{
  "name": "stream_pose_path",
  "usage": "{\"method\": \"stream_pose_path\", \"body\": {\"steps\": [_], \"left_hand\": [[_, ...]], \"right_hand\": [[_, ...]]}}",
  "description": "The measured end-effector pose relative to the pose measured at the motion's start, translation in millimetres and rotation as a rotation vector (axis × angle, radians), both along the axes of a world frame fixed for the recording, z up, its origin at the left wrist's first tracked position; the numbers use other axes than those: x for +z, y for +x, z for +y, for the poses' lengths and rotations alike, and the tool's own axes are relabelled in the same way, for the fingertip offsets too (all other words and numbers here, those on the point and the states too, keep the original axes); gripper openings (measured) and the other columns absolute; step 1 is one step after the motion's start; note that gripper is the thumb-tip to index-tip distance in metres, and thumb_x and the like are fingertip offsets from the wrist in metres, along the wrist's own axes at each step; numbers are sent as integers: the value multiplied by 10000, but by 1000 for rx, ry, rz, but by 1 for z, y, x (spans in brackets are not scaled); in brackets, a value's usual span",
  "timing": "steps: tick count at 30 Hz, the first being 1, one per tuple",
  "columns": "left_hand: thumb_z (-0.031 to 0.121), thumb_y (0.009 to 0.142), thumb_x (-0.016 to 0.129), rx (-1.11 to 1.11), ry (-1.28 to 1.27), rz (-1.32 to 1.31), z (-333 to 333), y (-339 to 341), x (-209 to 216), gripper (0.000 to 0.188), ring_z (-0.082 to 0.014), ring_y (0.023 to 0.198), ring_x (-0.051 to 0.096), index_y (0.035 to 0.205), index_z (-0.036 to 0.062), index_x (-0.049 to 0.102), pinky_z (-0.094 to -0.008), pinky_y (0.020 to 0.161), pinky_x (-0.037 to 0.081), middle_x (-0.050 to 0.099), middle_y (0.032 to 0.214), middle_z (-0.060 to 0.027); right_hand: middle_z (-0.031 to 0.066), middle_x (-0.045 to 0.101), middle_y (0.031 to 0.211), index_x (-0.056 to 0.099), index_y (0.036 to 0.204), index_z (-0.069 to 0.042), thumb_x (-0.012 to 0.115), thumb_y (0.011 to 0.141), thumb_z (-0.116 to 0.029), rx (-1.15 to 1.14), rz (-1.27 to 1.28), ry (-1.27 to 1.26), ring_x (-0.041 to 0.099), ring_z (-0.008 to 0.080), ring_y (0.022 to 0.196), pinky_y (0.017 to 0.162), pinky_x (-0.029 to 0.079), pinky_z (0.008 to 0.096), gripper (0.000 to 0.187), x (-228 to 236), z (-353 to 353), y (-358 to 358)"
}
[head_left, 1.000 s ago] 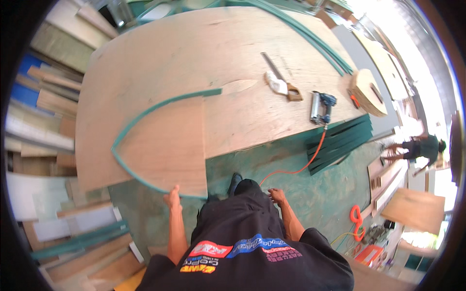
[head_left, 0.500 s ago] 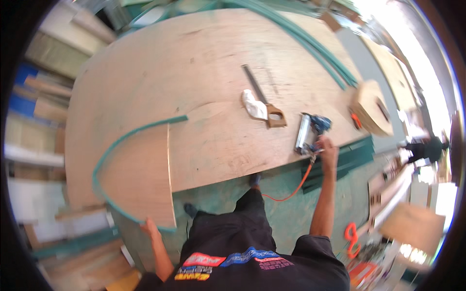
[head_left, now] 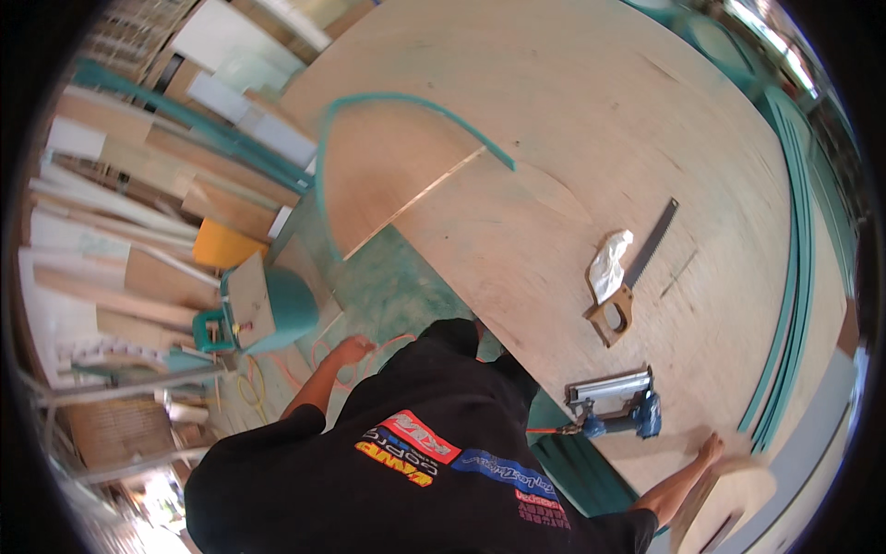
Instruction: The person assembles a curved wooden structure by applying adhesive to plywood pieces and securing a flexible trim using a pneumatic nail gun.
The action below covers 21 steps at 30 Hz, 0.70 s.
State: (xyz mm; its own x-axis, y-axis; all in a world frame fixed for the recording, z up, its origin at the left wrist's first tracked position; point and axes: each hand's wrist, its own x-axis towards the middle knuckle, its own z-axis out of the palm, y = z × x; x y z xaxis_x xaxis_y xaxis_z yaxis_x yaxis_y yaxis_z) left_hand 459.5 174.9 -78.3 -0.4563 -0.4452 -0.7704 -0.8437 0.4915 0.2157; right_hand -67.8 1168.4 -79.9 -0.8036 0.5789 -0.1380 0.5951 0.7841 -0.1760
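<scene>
My right hand reaches over the table beside a thick rounded wooden piece with a slot. Its fingers are bunched; what lies under them is hidden. My left hand hangs over the floor by my waist, clear of the panel, its fingers too unclear to read. A blue and silver nail gun with an orange hose lies near the table edge. Beyond it are a handsaw and a crumpled white wrapper. A bent green strip curves around the rounded edge of a wooden panel.
Long green strips lie along the right side of the plywood table. Boards and offcuts are stacked at the left. A green container stands on the floor, with hoses near it.
My view has turned to the right. The right hand has let go of the nail gun and moved to the slotted wooden piece. My left hand has come off the panel and strip.
</scene>
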Motion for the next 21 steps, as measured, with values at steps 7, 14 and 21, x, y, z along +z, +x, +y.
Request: {"method": "stream_pose_path", "body": {"steps": [7,14,21], "left_hand": [[541,875,660,-351,493,-617,138,83,121,531,-382,799,686,974,25,733,-483,789,550,729,998,-179],[536,881,647,-230,623,-732,202,142,217,528,-384,821,688,979,25,735,-487,795,549,729,1005,-181],[531,887,635,-201,580,-793,205,133,284,525,-386,843,689,984,25,737,-492,801,549,730,1012,-182]], "right_hand": [[314,478,1460,401,1468,107,577,842,-752,8,-105,166,474,448,1344,1126,379,502,1077,25,36,-63],[297,349,1563,260,1574,-2,488,805,-869,-91,-68,-34,359,439,1438,1162,320,518,1181,4,90,-103],[282,384,1541,348,1543,-32,487,816,-857,-39,-133,137,378,436,1420,1157,310,550,1108,6,29,-68]]}}
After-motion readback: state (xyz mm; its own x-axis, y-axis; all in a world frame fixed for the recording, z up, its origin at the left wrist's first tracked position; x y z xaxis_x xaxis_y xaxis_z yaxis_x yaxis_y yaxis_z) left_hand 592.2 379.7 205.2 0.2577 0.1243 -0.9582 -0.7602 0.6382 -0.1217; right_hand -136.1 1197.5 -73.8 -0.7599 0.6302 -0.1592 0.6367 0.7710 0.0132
